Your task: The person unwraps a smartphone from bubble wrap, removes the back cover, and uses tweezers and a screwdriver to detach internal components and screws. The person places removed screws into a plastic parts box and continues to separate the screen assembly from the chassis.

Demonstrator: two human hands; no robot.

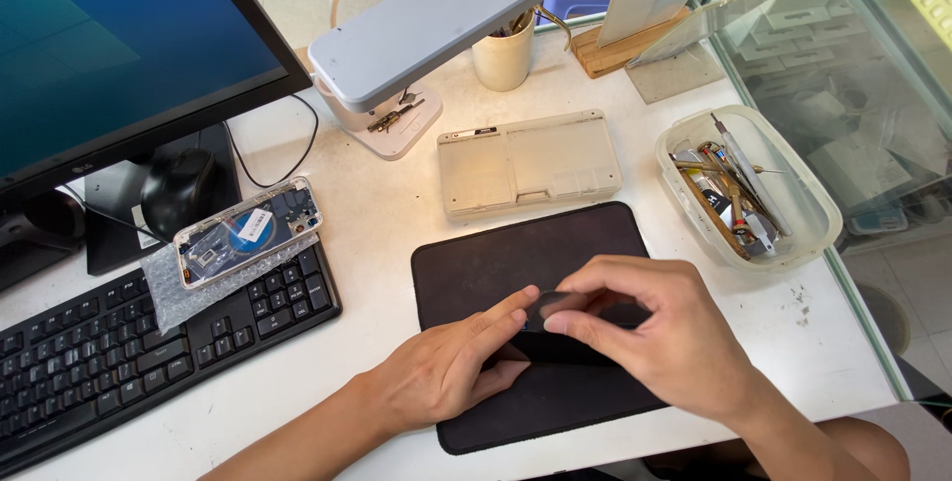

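Small dark flat piece (560,304) pinched between right hand (664,337) fingers and left hand (446,367) fingertips, over black mat (516,253) near bench (377,213) front edge.

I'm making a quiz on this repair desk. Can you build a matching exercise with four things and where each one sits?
Things:
1. phone frame
2. tool tub
3. mouse
4. dark mat

Places:
A. under both hands
B. at the desk's right edge
C. below the monitor
D. on bubble wrap across the keyboard

Pairs: 1-D, 2-B, 3-C, 4-A
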